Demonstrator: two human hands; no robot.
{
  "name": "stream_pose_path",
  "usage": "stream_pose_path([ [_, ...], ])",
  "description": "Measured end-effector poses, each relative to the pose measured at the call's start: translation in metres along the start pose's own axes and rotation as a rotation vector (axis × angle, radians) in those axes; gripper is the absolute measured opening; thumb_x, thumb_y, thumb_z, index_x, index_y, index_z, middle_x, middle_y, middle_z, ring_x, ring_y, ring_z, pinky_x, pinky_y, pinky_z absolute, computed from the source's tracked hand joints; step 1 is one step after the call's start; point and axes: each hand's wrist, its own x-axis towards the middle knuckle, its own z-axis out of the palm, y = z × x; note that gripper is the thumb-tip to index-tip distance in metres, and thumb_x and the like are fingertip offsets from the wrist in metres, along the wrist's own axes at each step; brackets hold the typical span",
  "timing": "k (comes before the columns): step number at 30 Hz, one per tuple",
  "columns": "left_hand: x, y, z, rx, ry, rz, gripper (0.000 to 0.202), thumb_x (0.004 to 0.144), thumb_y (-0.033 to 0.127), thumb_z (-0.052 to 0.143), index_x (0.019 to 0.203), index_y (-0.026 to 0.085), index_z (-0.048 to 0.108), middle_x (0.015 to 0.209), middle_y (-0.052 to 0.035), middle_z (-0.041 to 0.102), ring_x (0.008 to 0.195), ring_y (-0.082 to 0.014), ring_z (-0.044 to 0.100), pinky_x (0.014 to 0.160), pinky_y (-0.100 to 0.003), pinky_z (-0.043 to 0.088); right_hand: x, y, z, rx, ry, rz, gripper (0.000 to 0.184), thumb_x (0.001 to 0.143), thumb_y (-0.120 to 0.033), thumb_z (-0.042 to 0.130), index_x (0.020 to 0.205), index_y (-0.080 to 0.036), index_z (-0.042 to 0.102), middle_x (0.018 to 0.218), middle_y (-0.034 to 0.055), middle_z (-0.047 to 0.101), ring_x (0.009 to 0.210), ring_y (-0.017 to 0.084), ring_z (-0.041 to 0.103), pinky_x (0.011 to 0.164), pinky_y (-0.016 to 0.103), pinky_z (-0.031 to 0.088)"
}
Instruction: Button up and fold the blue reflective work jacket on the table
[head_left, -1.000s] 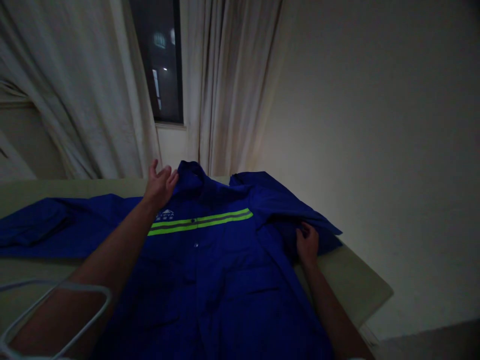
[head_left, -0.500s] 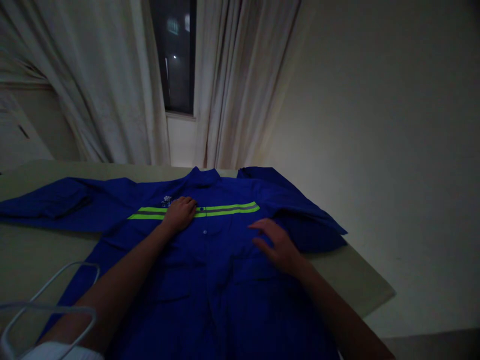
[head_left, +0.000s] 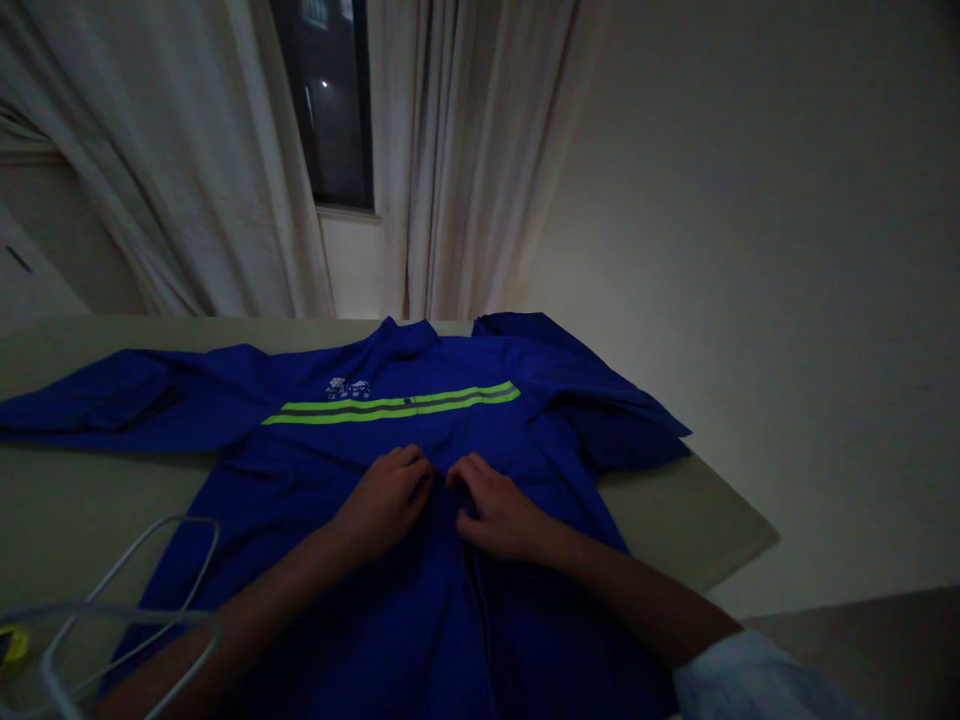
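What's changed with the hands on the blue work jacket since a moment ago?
The left hand and right hand have moved inward from the chest and met at the front opening of the blue work jacket, below the green reflective stripe. Whether they grip the cloth is unclear. The white wire hanger remains at lower left.

Left of the blue work jacket [head_left: 540,470], a white wire hanger [head_left: 187,518] blocks my way; to its right, the counter [head_left: 675,510] leaves me room to pass.
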Motion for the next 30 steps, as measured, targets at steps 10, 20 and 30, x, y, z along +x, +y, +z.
stream_pose_path([
  [10, -0.018, -0.003, 0.028, -0.150, 0.013, -0.014, 0.035, 0.102, 0.018, 0.053, 0.131, 0.031, 0.067, 0.116, -0.0054, 0.068, 0.102, -0.0239, 0.062, 0.085, -0.041, 0.045, 0.020, 0.033, 0.017, 0.091, -0.038, -0.015, 0.007, 0.091, -0.024, 0.075, 0.091, -0.018, 0.071, 0.081, -0.0008, 0.070, 0.072, 0.013, 0.063, 0.065, 0.023, 0.041],
  [20, -0.014, 0.001, 0.031, -0.082, -0.006, -0.068, 0.008, 0.102, 0.028, 0.064, 0.099, 0.025, 0.071, 0.098, -0.0035, 0.067, 0.092, -0.0242, 0.061, 0.079, -0.040, 0.042, 0.012, 0.038, 0.021, 0.205, 0.053, -0.006, 0.009, 0.098, -0.019, 0.064, 0.093, -0.018, 0.071, 0.080, -0.0006, 0.069, 0.071, 0.013, 0.061, 0.066, 0.024, 0.041],
  [30, -0.019, 0.003, 0.034, 0.133, 0.072, 0.058, 0.011, 0.101, 0.024, 0.061, 0.091, 0.023, 0.066, 0.090, -0.0041, 0.064, 0.085, -0.0243, 0.058, 0.075, -0.040, 0.039, 0.012, 0.015, 0.029, -0.314, 0.031, 0.037, 0.014, 0.094, -0.035, 0.067, 0.093, -0.021, 0.067, 0.087, 0.0026, 0.071, 0.075, 0.018, 0.064, 0.063, 0.028, 0.038],
])
